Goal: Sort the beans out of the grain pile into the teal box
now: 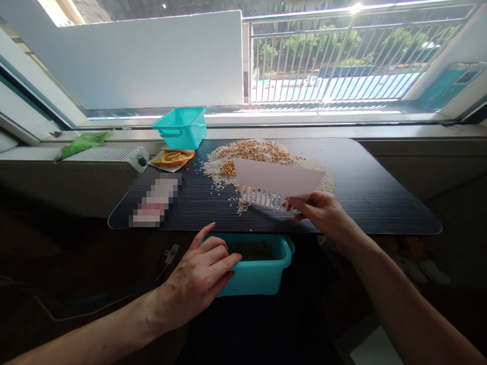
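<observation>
My right hand (pixel 323 215) pinches a white slotted sheet (pixel 279 177) by its lower right edge. The sheet is tilted over the near side of a heap of white rice-like grains and yellow kernels (pixel 254 149), and a row of narrow slots runs along its lower part. My left hand (pixel 207 266) is at the left end of a turquoise bin (pixel 251 278), its fingers apart; whether they touch the rim I cannot tell. Inside the bin lie small dark green grains (pixel 253 250). A small clump of grains (pixel 242 206) sits below the sheet.
The dark table (pixel 380 187) has its front edge just above the bin. At the back left stand another turquoise bin (pixel 184 129) and an orange-yellow packet (pixel 173 158). A blurred-out item (pixel 158 200) lies at the left. A green cloth (pixel 85 143) rests on the radiator (pixel 106 153).
</observation>
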The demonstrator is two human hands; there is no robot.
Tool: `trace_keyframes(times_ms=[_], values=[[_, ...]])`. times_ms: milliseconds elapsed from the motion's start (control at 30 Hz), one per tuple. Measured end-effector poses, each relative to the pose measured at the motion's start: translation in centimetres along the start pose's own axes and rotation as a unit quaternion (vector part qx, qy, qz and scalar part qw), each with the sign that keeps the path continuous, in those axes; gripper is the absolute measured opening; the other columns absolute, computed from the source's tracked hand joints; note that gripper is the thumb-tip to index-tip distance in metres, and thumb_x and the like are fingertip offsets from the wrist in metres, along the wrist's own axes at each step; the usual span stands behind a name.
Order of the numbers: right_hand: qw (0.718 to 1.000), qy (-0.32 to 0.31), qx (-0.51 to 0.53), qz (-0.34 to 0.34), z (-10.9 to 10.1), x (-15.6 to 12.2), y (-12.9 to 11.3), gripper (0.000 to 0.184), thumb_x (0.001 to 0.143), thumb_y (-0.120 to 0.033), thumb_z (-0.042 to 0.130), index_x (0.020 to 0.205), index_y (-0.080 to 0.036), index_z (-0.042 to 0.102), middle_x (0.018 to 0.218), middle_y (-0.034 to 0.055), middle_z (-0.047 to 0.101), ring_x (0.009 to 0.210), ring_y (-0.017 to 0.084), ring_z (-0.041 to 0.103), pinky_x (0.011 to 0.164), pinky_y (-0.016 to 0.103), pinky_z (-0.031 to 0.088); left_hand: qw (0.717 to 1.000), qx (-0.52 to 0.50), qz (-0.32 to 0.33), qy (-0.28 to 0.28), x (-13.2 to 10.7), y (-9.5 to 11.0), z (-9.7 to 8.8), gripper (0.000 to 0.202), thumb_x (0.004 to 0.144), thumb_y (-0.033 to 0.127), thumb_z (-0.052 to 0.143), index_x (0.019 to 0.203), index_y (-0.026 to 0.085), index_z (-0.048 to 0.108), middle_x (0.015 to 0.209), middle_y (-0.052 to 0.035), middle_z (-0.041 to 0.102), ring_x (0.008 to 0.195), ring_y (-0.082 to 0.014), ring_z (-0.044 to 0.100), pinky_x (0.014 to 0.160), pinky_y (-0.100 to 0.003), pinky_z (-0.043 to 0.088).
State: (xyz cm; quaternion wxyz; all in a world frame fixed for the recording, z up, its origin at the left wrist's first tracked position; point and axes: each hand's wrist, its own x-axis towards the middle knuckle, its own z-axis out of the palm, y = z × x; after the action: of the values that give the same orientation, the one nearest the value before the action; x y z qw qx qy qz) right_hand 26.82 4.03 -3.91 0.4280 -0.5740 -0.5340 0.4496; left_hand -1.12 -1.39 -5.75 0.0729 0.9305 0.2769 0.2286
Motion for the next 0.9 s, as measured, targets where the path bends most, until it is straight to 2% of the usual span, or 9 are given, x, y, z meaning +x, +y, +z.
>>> trace_keyframes(times_ms=[133,467,700,900], values=[[0.999,-0.033,0.007,0.002,-0.3,-0.4,-0.1,0.030,0.068,-0.044,0.071,0.073,-0.015,0.071,0.074,0.0049,0.070,0.067,0.015,0.060,0.053,0.022,0.052,1.000,0.004,-0.001,-0.001,-0.1,-0.1,0.2,0.023,0.089,0.012,0.050,0.110,0.015,0.060,0.084,-0.0029,0.063,0.090,-0.0175,0.055,0.110,-0.053,0.024],[1.000,0.013,0.005,0.019,-1.2,-2.2,-0.3,0.030,0.065,-0.046,0.074,0.068,-0.016,0.072,0.070,0.0042,0.070,0.062,0.014,0.060,0.052,0.022,0.051,1.000,0.008,0.004,-0.002,-0.1,-0.2,0.2,0.024,0.088,0.011,0.051,0.110,0.014,0.059,0.083,-0.0029,0.063,0.090,-0.0177,0.055,0.111,-0.053,0.023],[0.999,-0.032,0.010,0.038,-1.2,-3.1,-0.3,0.032,0.061,-0.047,0.075,0.070,-0.017,0.073,0.072,0.0050,0.072,0.056,0.013,0.059,0.049,0.022,0.051,1.000,0.010,0.003,-0.001,-0.1,-0.2,0.2,0.022,0.089,0.013,0.052,0.109,0.014,0.060,0.084,-0.0035,0.063,0.090,-0.0181,0.055,0.110,-0.053,0.025],[0.998,-0.033,0.013,0.043,-0.8,-3.0,0.0,0.036,0.059,-0.050,0.076,0.072,-0.016,0.073,0.073,0.0060,0.072,0.060,0.016,0.061,0.050,0.024,0.052,1.000,0.012,0.004,0.002,-0.1,-0.2,0.2,0.022,0.088,0.013,0.053,0.108,0.014,0.061,0.083,-0.0037,0.063,0.089,-0.0182,0.056,0.110,-0.052,0.025]])
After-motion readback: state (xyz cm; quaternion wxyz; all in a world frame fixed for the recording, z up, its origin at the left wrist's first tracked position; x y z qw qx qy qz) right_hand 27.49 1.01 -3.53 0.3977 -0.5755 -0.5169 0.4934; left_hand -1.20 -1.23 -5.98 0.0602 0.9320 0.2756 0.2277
